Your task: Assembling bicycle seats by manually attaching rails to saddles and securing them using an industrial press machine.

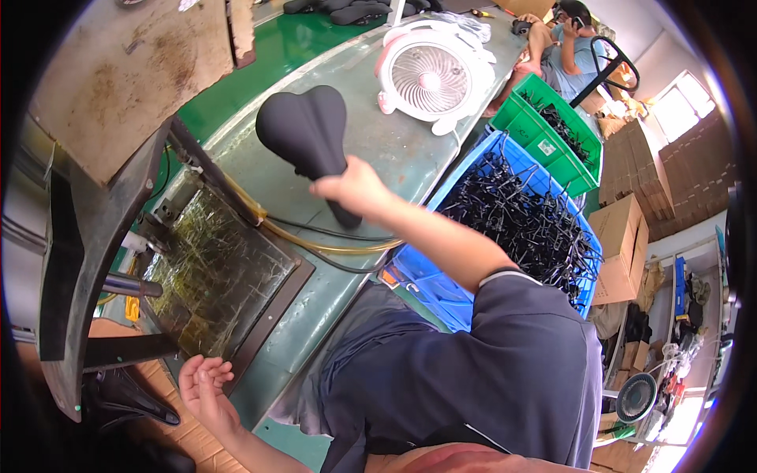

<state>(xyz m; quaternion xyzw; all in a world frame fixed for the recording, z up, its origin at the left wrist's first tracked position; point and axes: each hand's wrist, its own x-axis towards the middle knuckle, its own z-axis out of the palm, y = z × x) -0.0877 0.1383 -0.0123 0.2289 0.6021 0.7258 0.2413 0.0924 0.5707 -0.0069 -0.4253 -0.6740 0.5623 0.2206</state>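
Note:
My right hand grips a black bicycle saddle by its narrow nose, holding it over the green-grey workbench. The broad rear of the saddle points away from me. At the lower left, my left hand is held up with loosely curled fingers and nothing in them. Nearest to it is the metal base plate of a machine, scuffed and shiny. Another black saddle lies lower left, beside brown cardboard, partly in shadow.
The machine's dark frame rises at the left. A yellow hose and black cable cross the bench. A white fan stands farther back. Right are a blue crate and green crate of black parts. A seated person is beyond.

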